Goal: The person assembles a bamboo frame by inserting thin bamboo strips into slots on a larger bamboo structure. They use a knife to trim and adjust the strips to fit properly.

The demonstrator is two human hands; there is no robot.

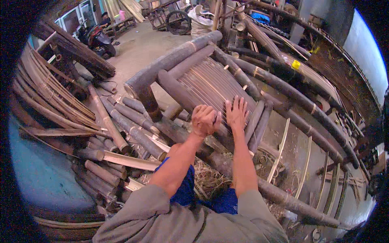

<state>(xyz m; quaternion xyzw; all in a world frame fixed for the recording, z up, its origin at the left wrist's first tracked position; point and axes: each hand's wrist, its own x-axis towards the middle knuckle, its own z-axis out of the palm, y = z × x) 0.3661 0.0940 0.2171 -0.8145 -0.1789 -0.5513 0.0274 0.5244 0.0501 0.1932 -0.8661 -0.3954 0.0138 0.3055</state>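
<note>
A bamboo frame of thick dark poles stands before me, with a panel of narrow dark bamboo slats set in it. My left hand is closed in a fist at the panel's near left edge. A small dark bit shows at its fingers, too hidden to name. Beside it, my right hand lies flat on the slats, fingers stretched forward and slightly apart. A thick top pole crosses the far end of the frame. Pale peg ends stick out of the pole along the panel's right side.
Cut bamboo poles and short stubs lie heaped at left. Long split strips lean behind them. Shavings cover the floor by my knees. A long bamboo frame with crossbars extends right. Farther off are a motorbike and a white sack.
</note>
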